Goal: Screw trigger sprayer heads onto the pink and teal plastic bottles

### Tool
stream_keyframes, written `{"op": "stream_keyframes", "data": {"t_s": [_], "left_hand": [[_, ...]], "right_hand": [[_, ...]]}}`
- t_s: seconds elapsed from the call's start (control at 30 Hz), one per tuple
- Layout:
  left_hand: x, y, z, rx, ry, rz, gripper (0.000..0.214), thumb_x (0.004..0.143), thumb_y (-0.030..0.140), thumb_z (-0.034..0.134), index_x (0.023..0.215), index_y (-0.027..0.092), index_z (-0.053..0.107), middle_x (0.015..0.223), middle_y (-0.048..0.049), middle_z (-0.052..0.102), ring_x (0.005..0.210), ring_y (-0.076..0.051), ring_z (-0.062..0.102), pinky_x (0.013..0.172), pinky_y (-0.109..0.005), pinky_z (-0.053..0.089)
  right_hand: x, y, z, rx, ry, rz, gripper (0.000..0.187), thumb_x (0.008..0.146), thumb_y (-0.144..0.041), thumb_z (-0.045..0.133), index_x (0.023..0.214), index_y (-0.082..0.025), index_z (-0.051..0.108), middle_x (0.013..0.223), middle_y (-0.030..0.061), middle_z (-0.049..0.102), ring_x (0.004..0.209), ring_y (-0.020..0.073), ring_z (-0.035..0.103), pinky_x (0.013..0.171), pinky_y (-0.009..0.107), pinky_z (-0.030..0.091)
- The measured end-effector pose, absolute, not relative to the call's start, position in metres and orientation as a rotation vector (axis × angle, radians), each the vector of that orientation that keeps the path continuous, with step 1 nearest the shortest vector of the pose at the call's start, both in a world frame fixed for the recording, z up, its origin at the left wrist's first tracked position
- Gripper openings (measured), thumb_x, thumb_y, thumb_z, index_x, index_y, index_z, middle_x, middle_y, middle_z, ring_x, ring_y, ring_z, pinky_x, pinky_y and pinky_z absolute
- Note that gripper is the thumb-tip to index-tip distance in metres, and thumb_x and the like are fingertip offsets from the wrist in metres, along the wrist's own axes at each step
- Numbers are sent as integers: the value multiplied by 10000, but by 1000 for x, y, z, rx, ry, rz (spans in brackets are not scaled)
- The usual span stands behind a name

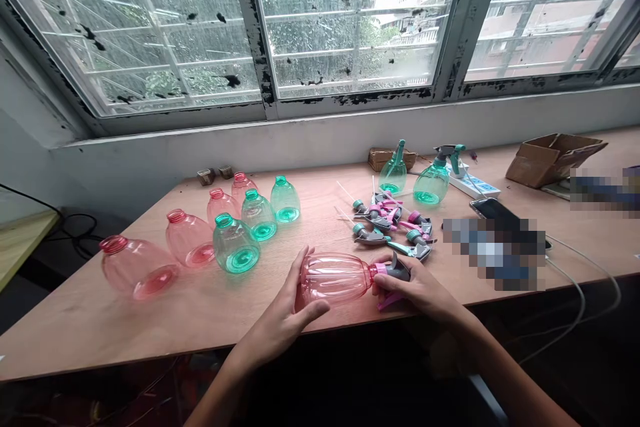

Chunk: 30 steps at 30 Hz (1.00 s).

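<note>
A ribbed pink clear-plastic bottle (336,277) lies on its side near the table's front edge, neck to the right. My left hand (284,320) cups its base end, thumb below and fingers behind. At the neck, my right hand (417,285) grips a grey and pink trigger spray head (397,269), whose pink collar sits at the bottle's mouth. How far the collar is screwed on cannot be seen. Just behind my right hand is a pile of loose trigger spray heads (385,217), some with pink parts and some with green, with thin tubes sticking out.
Several open pink bottles (189,237) and green bottles (236,247) stand to the left. At the back are two green bottles with spray tops (431,181). A power strip (474,183), a phone (500,219), white cables and a cardboard box (553,159) lie to the right.
</note>
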<state>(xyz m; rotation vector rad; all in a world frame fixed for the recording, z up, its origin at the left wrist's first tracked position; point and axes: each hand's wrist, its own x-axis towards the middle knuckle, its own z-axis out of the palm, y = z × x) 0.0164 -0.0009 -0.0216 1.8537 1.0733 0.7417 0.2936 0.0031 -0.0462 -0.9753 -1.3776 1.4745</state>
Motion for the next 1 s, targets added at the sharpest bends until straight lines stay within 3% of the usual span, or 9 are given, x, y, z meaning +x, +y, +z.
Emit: {"op": "stream_keyframes", "data": {"t_s": [0.13,0.3,0.5,0.73,1.0], "left_hand": [[17,-1,-19,1780,1097,751,747,967,504,511,1573,289,132,1659,-38,159,1525,-279,112,1247,-468,100],[18,-1,-22,1851,1109,716,878,898,447,655,1572,290,115,1660,-47,154,1517,-280,157,1248,-450,120],[17,-1,-24,1908,1112,727,949,864,423,702,1571,307,79,1664,-46,130,1521,-273,140,1247,-433,128],[18,0,-17,1797,1072,756,698,979,479,503,1559,287,165,1641,-42,225,1519,-261,154,1248,-433,126],[17,1,-23,1896,1048,740,847,893,361,678,1550,315,146,1644,-49,192,1504,-264,199,1243,-421,161]], "right_hand": [[294,3,-46,-976,-1384,1472,386,819,-482,756,965,-172,579,759,28,725,654,201,705,650,359,604],[295,3,-46,-976,-1404,1450,364,840,-463,741,980,-167,581,770,28,726,646,191,704,644,344,598],[295,3,-46,-977,-1399,1462,367,842,-451,742,1002,-169,569,772,25,726,646,192,707,644,345,601],[295,3,-49,-957,-1386,1480,350,855,-429,738,1004,-164,565,769,30,728,658,192,706,651,347,604],[296,3,-49,-953,-1415,1444,321,876,-403,724,1007,-154,571,770,32,729,649,179,707,642,323,598]]}}
